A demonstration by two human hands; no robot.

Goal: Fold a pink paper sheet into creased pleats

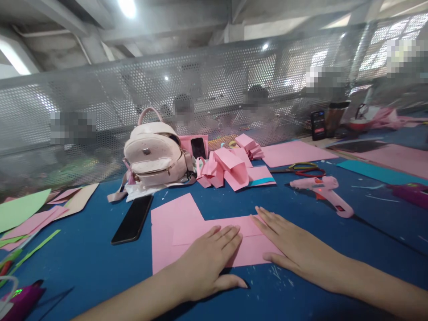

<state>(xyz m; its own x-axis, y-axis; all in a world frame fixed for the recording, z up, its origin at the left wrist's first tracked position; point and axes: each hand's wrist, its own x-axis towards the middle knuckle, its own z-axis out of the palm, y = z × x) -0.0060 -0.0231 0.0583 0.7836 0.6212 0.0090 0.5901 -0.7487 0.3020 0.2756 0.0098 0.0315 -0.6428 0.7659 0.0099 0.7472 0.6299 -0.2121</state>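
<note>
Both hands, left hand [209, 263] and right hand [294, 247], press flat with fingers extended on the pink paper [174, 232], pinning its fold against the table [83, 258]; phone [133, 219] at ten o'clock.

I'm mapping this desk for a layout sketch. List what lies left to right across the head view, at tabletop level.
Green paper → black phone → pink backpack → left hand → right hand → pink glue gun → teal sheet.
</note>
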